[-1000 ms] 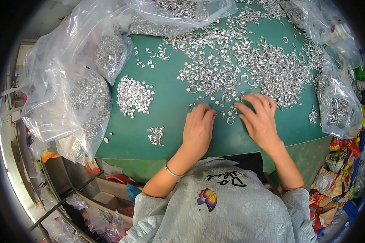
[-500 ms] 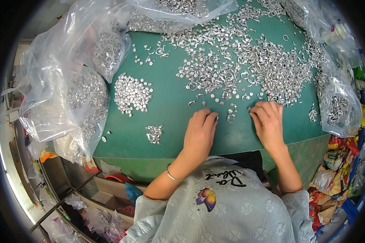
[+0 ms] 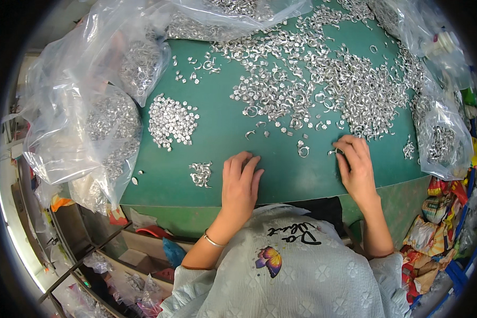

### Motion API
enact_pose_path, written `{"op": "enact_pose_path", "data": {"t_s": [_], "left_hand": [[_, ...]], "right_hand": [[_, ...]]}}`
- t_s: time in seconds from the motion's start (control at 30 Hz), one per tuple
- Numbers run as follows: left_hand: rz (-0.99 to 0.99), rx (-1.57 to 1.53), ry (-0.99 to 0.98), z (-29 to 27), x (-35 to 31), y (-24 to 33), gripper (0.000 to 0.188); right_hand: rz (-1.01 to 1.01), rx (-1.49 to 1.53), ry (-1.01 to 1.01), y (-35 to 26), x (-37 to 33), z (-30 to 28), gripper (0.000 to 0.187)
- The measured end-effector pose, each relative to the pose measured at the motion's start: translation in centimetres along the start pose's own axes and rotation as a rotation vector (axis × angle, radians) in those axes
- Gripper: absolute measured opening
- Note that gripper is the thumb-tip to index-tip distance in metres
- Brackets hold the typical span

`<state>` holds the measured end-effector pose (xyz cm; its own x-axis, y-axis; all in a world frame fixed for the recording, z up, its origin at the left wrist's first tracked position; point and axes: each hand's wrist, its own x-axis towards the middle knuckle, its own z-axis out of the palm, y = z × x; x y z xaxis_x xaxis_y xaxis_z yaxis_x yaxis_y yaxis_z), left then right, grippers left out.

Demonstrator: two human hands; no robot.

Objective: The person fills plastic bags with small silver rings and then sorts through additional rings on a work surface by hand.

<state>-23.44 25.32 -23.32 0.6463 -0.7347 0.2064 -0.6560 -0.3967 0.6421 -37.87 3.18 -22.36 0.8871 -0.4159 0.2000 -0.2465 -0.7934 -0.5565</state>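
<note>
My right hand [image 3: 355, 167] has thumb and forefinger together on a small curved silver piece [image 3: 332, 152], just below a large spread of loose silver jewellery parts [image 3: 365, 93]. My left hand [image 3: 240, 183] rests over the green table with curled fingers; whatever is in them, if anything, is hidden. Beside it, to the left, lies a small heap of curved silver pieces [image 3: 200, 174]. Farther left is a round heap of small flower-shaped silver pieces [image 3: 172, 122]. Between my hands, a silver ring [image 3: 303, 152] lies on the green tabletop [image 3: 291, 177].
Clear plastic bags [image 3: 114, 127] of silver parts crowd the left edge and the back. Another filled bag [image 3: 442, 140] stands at the right edge. A tiny cluster of pieces [image 3: 408, 147] lies near it. Colourful packets [image 3: 429, 228] are piled below right, and open drawers [image 3: 138, 249] sit below left.
My left hand has moved left and slightly down, toward the small heap of curved pieces. My right hand has shifted slightly right, and a curved piece now shows at its fingertips.
</note>
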Motion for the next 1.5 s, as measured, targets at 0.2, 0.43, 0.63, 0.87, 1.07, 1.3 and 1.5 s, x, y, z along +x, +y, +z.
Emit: {"op": "enact_pose_path", "data": {"t_s": [0.2, 0.43, 0.63, 0.87, 1.07, 1.3, 1.5], "left_hand": [[-0.019, -0.042, 0.053, 0.6, -0.2, -0.4, 0.027], [0.03, 0.037, 0.052, 0.2, 0.6, 0.5, 0.035], [0.158, 0.152, -0.027, 3.7, 6.7, 2.7, 0.025], [0.142, 0.054, 0.044, 2.7, 5.5, 0.2, 0.021], [0.143, 0.12, 0.0, 3.3, 5.8, 0.6, 0.029], [-0.03, 0.032, 0.114, 0.4, 4.3, 0.1, 0.039], [-0.076, 0.098, 0.027, 1.0, 4.1, 0.5, 0.036]], "right_hand": [[-0.001, -0.161, 0.115, -2.3, 3.6, 1.4, 0.026], [-0.102, 0.007, -0.082, -1.5, 2.0, 1.2, 0.03], [-0.188, -0.069, 0.03, -3.3, 5.2, 3.4, 0.031], [-0.093, -0.195, 0.179, 1.2, 3.6, 0.8, 0.017], [-0.094, -0.147, 0.122, -2.2, 4.3, 2.0, 0.027], [-0.137, -0.078, 0.171, -1.4, 4.2, 2.5, 0.014], [-0.277, 0.101, -0.077, -4.8, 4.2, 3.7, 0.012]]}}
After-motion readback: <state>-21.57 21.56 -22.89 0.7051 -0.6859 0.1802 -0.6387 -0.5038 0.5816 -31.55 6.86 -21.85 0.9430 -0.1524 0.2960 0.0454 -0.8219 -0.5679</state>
